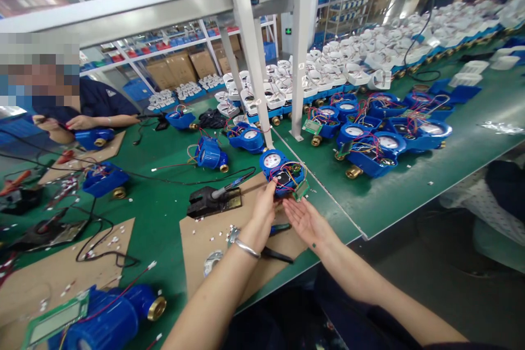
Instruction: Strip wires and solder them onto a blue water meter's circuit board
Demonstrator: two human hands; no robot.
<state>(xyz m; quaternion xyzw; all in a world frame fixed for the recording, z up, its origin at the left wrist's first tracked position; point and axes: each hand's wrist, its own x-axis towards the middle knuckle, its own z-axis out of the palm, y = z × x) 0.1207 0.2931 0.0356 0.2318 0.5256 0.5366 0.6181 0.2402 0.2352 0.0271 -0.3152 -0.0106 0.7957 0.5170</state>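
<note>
My left hand grips the near edge of a blue water meter, its thumb on the housing. The meter has a round white dial, with red, blue and yellow wires around a black part. A small green circuit board with a display hangs at its right side. Just below that board, my right hand is open, palm up and fingers stretched. Whether its fingertips touch the meter, I cannot tell. Under my hands lies a brown cardboard sheet with pliers and a solder reel.
A soldering iron rests in a black stand left of my hands. Several blue meters stand at right, before rows of white housings. A metal post rises ahead. A co-worker's hand is at far left.
</note>
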